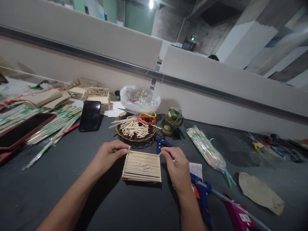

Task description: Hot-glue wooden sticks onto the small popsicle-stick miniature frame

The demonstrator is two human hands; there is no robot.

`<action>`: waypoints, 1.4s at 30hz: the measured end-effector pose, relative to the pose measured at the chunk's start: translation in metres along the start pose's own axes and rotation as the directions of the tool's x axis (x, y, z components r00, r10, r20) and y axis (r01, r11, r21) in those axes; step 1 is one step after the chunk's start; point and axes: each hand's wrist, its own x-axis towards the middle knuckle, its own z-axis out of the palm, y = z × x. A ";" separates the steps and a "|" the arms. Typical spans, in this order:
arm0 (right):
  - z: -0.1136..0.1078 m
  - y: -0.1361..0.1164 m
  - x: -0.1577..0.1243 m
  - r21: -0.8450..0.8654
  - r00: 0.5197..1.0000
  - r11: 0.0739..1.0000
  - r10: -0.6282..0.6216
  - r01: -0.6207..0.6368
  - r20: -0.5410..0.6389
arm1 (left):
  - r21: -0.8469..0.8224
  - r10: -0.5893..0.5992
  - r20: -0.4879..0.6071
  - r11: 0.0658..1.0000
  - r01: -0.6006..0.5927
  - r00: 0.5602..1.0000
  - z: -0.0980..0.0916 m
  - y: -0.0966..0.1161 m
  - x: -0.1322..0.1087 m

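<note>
A small platform of wooden sticks lies in front of me on the dark table, its sticks side by side. Several short cut sticks rest on top of it. At its far left corner, my left hand pinches a short upright stick. My right hand is closed at the far right corner, thumb and finger on another short stick piece. Just beyond the platform stands a yellow-rimmed basket holding many cut stick pieces and red-and-yellow-handled scissors.
Blue pliers lie behind the platform; a blue glue gun is right of my forearm. Wrapped sticks, a cloth and a green jar stand around. Left are a phone, packaged sticks and miniature stick furniture.
</note>
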 end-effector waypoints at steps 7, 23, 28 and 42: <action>-0.002 0.002 0.001 -0.004 1.000 1.000 -0.007 0.007 0.002 | 0.002 -0.008 0.006 1.000 0.008 1.000 0.001 -0.004 0.001; -0.001 0.002 0.002 -0.013 1.000 1.000 -0.002 0.002 0.020 | 0.010 -0.033 0.008 0.999 0.033 0.999 0.002 0.004 0.001; -0.001 0.003 0.001 -0.018 1.000 1.000 0.003 -0.002 0.026 | 0.004 -0.056 0.004 0.998 0.056 0.998 0.002 0.004 0.001; -0.001 0.002 0.001 -0.021 0.999 1.000 0.010 -0.009 0.037 | -0.034 -0.076 -0.004 0.997 0.076 0.997 0.003 0.006 -0.001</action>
